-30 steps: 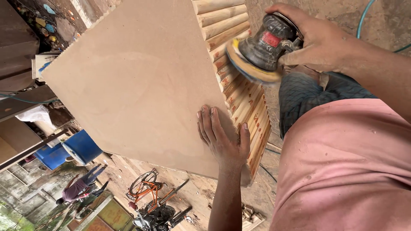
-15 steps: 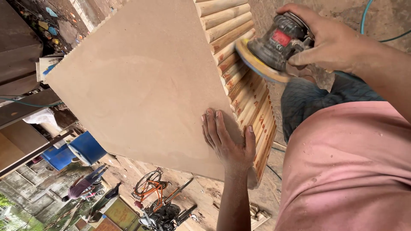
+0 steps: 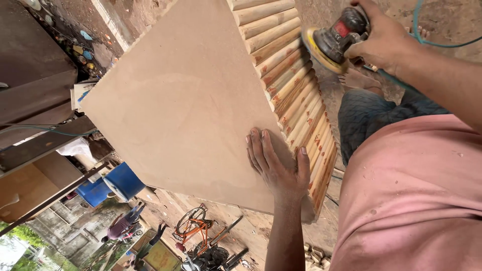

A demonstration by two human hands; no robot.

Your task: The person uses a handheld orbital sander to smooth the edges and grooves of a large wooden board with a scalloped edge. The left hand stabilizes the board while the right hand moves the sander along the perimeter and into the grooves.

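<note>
The sander (image 3: pixel 335 42), a small disc machine with a yellow pad and a red-and-black body, is off the wood, hanging just beyond the ribbed edge of the panel (image 3: pixel 191 110) near its far corner. The right hand (image 3: pixel 384 37) is wrapped tight over its top, with a blue-green cord (image 3: pixel 427 37) trailing away behind. It looks compact but dense, the sort of tool that tugs sideways when the disc bites, so that firm grasp over the motor housing seems the sensible place to hold it.

The panel is a broad, pale, smooth sheet with a band of rounded wooden slats (image 3: pixel 296 105) along its right edge. It looks stiff and fairly heavy, dusty enough to slide. The left hand (image 3: pixel 276 163) lies flat and spread on the smooth face close to the near corner, thumb reaching onto the slats, pressing rather than gripping.

Beyond, lower down, stand two blue drums (image 3: pixel 118 183) and an orange bicycle (image 3: pixel 196 228).

Compared with a second ago, the sander has lifted farther toward the top of the slats, and the left hand has stayed put.
</note>
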